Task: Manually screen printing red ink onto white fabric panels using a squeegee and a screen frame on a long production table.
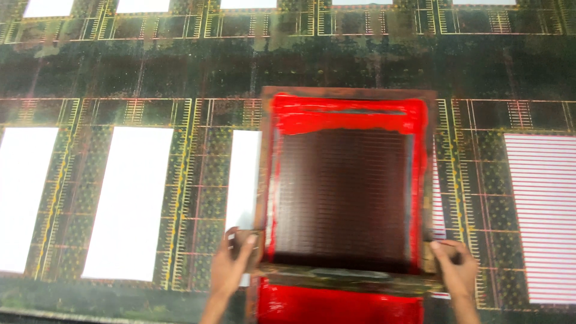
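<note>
A wooden-framed printing screen (347, 95) lies on a long dark printing table (360, 60), its mesh dark in the middle with thick red ink along the far and near ends. A squeegee bar (348, 277) rests across the near end of the screen. My left hand (231, 264) grips the frame's near left corner. My right hand (456, 264) grips the near right corner. The screen partly covers a white sheet (243, 174) on its left side.
Blank white sheets (129, 201) (24, 198) lie in a row to the left. A sheet printed with red lines (543, 216) lies to the right. More white sheets (144, 5) sit along the far edge. Yellow and red guide markings cover the table.
</note>
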